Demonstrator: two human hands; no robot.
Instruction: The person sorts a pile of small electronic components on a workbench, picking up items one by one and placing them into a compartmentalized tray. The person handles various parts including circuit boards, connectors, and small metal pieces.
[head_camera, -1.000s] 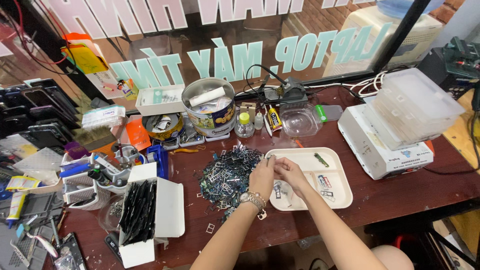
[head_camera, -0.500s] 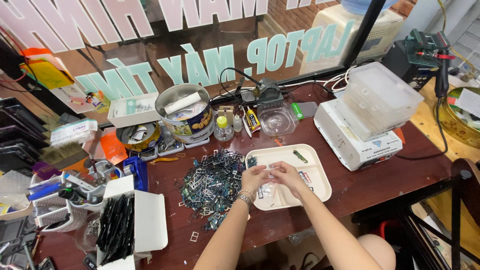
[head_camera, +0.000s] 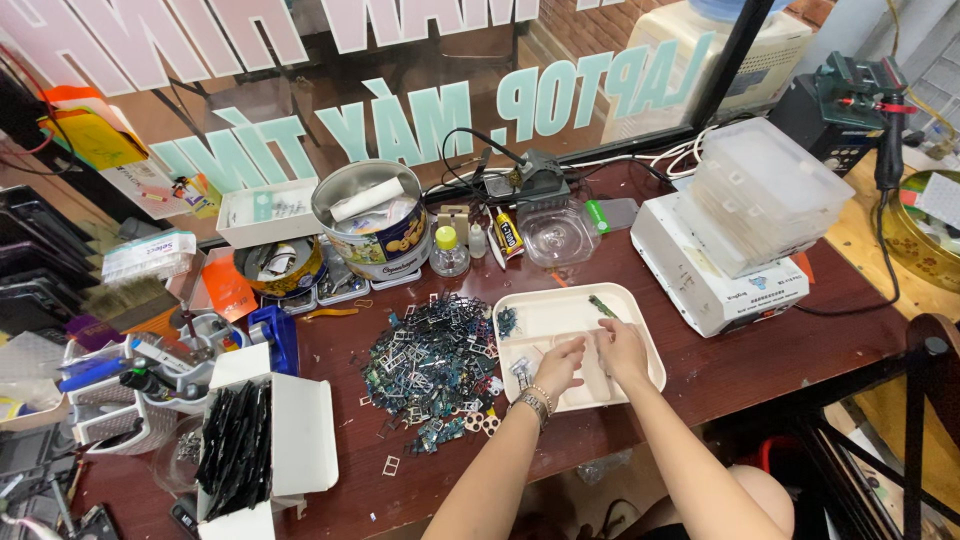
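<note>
Both my hands hover over a cream compartment tray (head_camera: 560, 308) on the dark red table. My left hand (head_camera: 558, 362), with a bead bracelet at the wrist, pinches a tiny part I cannot make out over the tray's front compartment. My right hand (head_camera: 621, 350) is close beside it, fingers curled and touching the same spot. A big heap of small dark metal frames and parts (head_camera: 432, 365) lies just left of the tray. A small green part (head_camera: 603, 306) rests in the tray's back compartment.
A round tin (head_camera: 372, 222) and small bottles (head_camera: 449, 252) stand behind the heap. A white machine (head_camera: 712, 270) with a clear plastic box on top is at the right. An open white box of black strips (head_camera: 250, 452) sits front left, cluttered organisers beyond.
The view shifted slightly, so the table sits further left in frame. My hands stay together over the tray's front compartment, with only small finger movement.
</note>
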